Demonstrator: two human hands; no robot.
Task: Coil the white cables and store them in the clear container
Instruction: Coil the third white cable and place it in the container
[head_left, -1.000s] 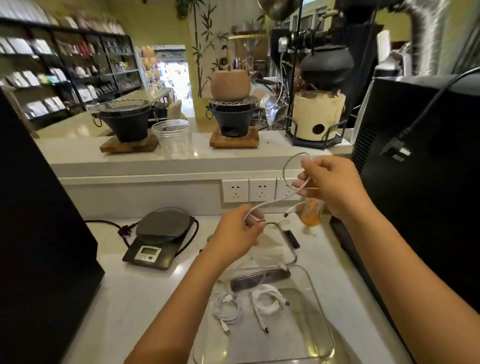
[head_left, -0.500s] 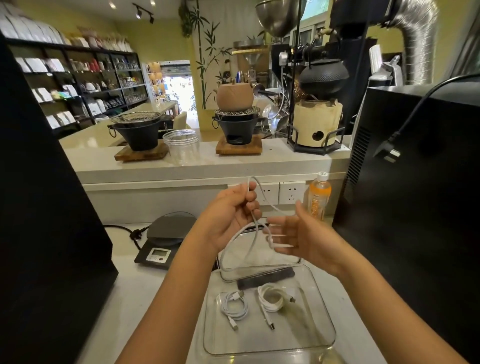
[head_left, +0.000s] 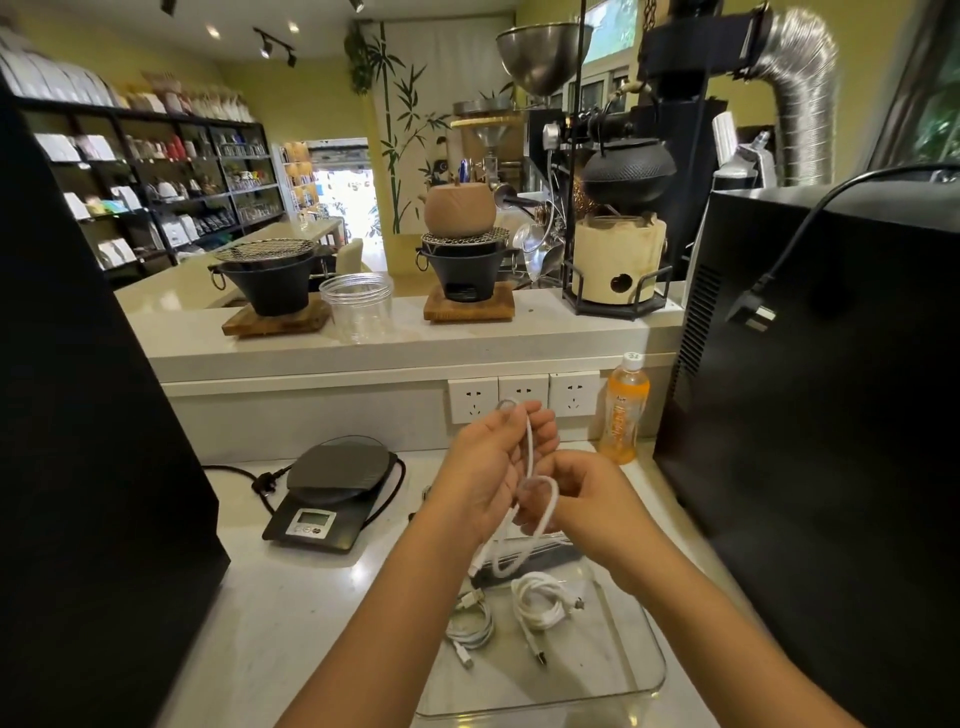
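Observation:
Above the counter, both my hands work on one white cable (head_left: 531, 457). My left hand (head_left: 488, 462) holds its upper loop between thumb and fingers. My right hand (head_left: 587, 499) grips a lower loop of the same cable, fingers curled round it. The cable's free end hangs down toward the clear container (head_left: 623, 680), which lies on the counter below my hands. Two coiled white cables lie inside it: one at the left (head_left: 470, 623) and one at the right (head_left: 543, 603).
A black scale (head_left: 332, 493) with its cord sits left of the container. An orange drink bottle (head_left: 623, 410) stands by the wall sockets (head_left: 523, 395). Black machines flank the counter at left (head_left: 78, 415) and right (head_left: 831, 389). A dark flat object (head_left: 550, 558) lies behind the container.
The camera tilted up a little. My hands came closer together, and my right hand, open before, now grips a loop of the cable that has gathered into shorter loops.

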